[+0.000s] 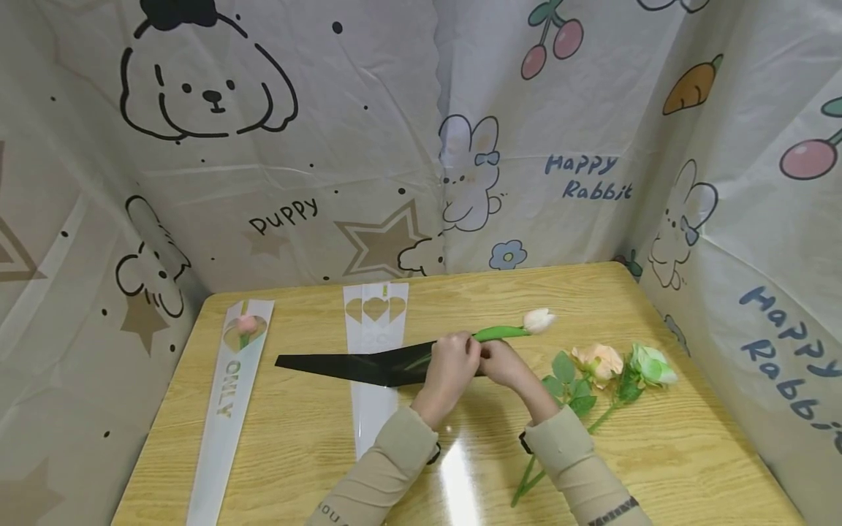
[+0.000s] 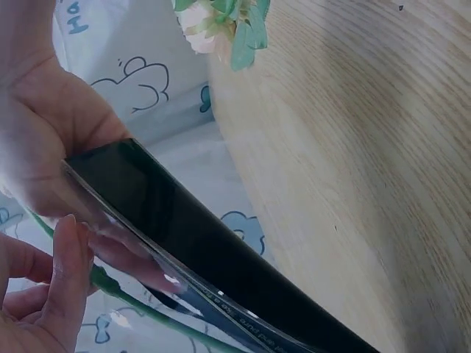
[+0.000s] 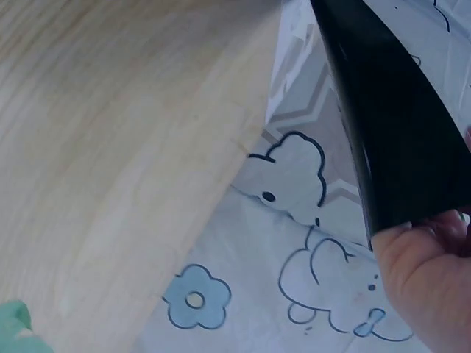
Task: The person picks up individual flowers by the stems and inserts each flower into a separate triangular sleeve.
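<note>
A white tulip [image 1: 539, 321] with a green stem lies slanted at the mouth of a black flower sleeve [image 1: 351, 367], its bloom outside to the right. My left hand [image 1: 450, 372] pinches the tulip's green stem [image 2: 107, 282], which runs along the clear side of the sleeve in the left wrist view. Small lettering shows on that side. With my right hand [image 1: 509, 363] I hold the wide end of the sleeve at its edge; in the right wrist view that hand [image 3: 427, 279] grips the rim. The sleeve's narrow end points left, above the table.
A white sleeve [image 1: 376, 336] with heart cutouts lies beneath the black one. On the left lies another white sleeve [image 1: 226, 409] marked ONLY, a pink flower [image 1: 246, 326] inside. A peach rose [image 1: 598, 365] and a green rose [image 1: 651, 365] lie at right on the wooden table [image 1: 316, 453].
</note>
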The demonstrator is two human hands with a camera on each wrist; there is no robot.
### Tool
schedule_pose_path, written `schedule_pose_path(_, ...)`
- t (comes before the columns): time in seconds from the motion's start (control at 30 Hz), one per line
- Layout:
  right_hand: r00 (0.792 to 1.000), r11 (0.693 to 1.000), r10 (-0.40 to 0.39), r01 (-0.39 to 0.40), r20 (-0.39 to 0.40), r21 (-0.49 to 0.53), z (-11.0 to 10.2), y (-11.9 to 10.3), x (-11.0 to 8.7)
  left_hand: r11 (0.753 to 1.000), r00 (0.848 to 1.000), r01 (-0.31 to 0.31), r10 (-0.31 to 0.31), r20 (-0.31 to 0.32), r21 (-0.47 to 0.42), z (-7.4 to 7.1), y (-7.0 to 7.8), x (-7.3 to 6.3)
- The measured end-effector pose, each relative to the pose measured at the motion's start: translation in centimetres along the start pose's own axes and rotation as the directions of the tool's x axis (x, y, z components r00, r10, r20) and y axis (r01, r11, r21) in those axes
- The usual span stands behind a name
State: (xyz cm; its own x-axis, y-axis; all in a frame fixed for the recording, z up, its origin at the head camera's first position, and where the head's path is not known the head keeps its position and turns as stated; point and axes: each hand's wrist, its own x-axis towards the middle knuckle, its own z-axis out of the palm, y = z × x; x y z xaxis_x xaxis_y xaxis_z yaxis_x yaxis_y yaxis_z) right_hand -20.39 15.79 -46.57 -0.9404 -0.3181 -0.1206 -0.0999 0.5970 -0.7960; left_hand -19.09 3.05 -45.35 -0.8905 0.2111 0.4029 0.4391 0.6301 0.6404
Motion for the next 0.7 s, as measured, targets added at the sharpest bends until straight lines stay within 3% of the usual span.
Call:
schedule_pose_path(0.13,0.998,0.998,-0.054,0.055,0.023,-0.037,-0.4,-0.6,-0.1,1.0,1.0,-0.008,0.008,-0.022,-0.007,-0.2,-0.3,0.1)
schedule_pose_path(0.5,0.99,0.982,-0.143,0.141,-0.004,-0.123,-0.9,-2.2,-1.4,0.999,0.993,-0.028,0.025,-0.113,-0.029,-0.8,-0.8,0.5)
schedule_pose_path(0.63,0.973,0.967,-0.219,0.208,-0.068,-0.146,-1.1,-2.3,-2.2,0.999,0.992,-0.026,0.021,-0.122,-0.039,-0.9,-0.9,0.5)
schedule_pose_path(0.7,0.945,0.951,-0.291,0.268,-0.151,-0.157,-1.4,-2.4,-2.7,0.999,0.992,-0.022,0.016,-0.123,-0.047,-1.0,-0.9,0.6)
